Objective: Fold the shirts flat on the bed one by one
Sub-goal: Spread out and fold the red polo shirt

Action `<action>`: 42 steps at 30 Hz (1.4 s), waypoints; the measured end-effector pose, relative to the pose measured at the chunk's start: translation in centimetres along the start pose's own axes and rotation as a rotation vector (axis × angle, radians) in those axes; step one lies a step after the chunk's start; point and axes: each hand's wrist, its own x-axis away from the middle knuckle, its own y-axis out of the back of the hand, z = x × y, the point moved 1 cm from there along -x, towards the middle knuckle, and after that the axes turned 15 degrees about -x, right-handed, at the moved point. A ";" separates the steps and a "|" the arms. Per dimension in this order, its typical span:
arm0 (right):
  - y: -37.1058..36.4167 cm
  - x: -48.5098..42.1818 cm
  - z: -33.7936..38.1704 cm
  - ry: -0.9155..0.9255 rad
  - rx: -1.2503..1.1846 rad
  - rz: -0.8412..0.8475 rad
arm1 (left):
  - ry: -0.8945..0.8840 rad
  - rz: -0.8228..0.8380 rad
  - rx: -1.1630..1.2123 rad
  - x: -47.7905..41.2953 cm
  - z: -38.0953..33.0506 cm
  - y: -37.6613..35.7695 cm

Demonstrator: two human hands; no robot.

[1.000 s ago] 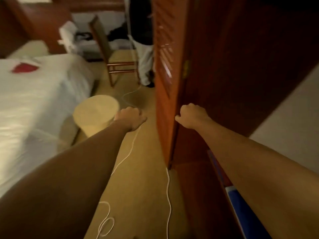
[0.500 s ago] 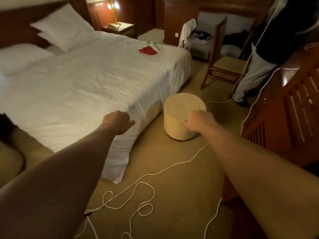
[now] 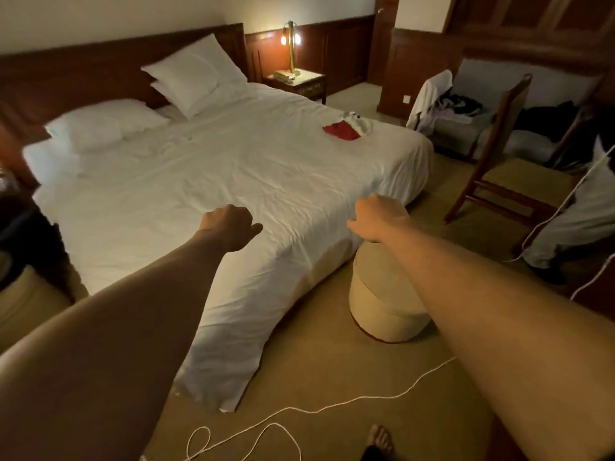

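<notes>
Bed (image 3: 233, 168) edge, pouffe (image 3: 382, 294) just beside

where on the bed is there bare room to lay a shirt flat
The wide middle of the bed is bare, from the pillows down to the near corner by the stool. Crowded: the far right corner, with a red garment and white things, and the head end under the pillows.
</notes>
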 end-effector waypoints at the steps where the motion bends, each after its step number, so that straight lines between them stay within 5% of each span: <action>1: 0.7 -2.3 -1.1 0.013 0.003 0.010 | 0.017 0.014 0.009 -2.0 -0.7 0.6; 15: 7.3 -32.9 -10.2 0.194 0.066 -0.002 | 0.216 0.077 0.031 -29.1 -3.9 6.0; 33: 7.6 -78.8 -6.3 0.276 0.091 0.038 | 0.333 0.149 0.127 -69.1 7.8 5.4; 42: 4.4 -103.7 -19.6 0.247 0.044 0.081 | 0.392 0.203 0.385 -92.5 2.2 2.1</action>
